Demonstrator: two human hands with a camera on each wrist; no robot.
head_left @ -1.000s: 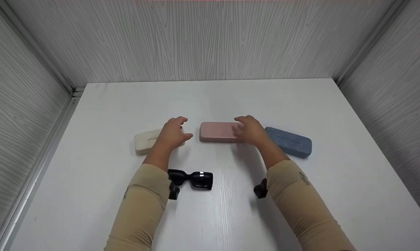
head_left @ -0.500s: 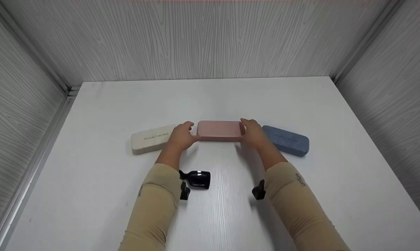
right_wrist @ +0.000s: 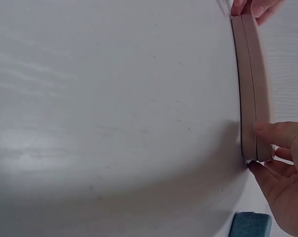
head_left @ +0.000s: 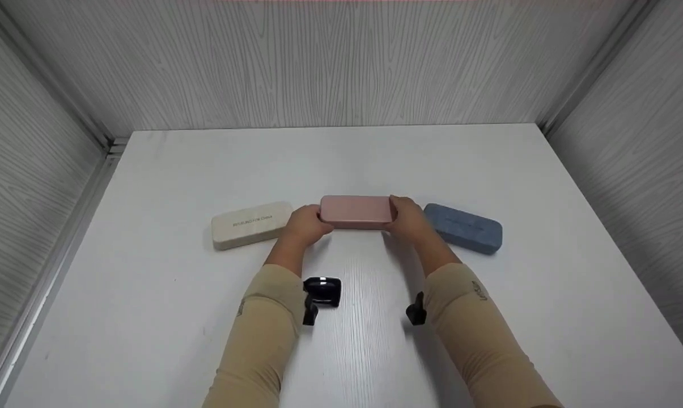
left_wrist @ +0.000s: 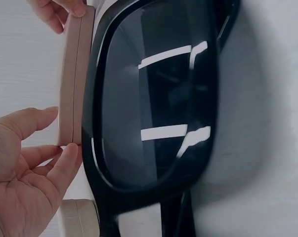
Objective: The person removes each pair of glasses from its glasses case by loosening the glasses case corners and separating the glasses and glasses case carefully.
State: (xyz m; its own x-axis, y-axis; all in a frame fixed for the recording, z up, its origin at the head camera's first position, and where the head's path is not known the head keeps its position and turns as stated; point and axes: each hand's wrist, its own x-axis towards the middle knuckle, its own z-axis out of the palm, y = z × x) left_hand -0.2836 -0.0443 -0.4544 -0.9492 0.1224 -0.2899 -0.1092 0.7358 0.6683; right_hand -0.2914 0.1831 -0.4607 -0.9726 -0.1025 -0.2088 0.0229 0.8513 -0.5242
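A pink glasses case (head_left: 357, 211) lies closed in the middle of the table, with its lid seam visible in the left wrist view. My left hand (head_left: 307, 224) holds its left end, thumb at the front side. At the right end, my right hand (head_left: 407, 220) grips the case between thumb and fingers; the right wrist view shows the thumb on the side near the seam (right_wrist: 255, 94). Black sunglasses (head_left: 325, 291) lie nearer to me, partly behind my left forearm, and they fill much of the left wrist view (left_wrist: 153, 98).
A cream glasses case (head_left: 249, 225) with printed lettering lies left of the pink one, close to my left hand. To the right is a blue glasses case (head_left: 466, 228), set at a slant. The white table (head_left: 341, 164) meets grey wood-grain panels (head_left: 341, 62) at back and sides.
My left hand has moved right from over the cream case to the pink case's left end and taken hold. The right hand has settled on its right end. The cases have stayed in place.
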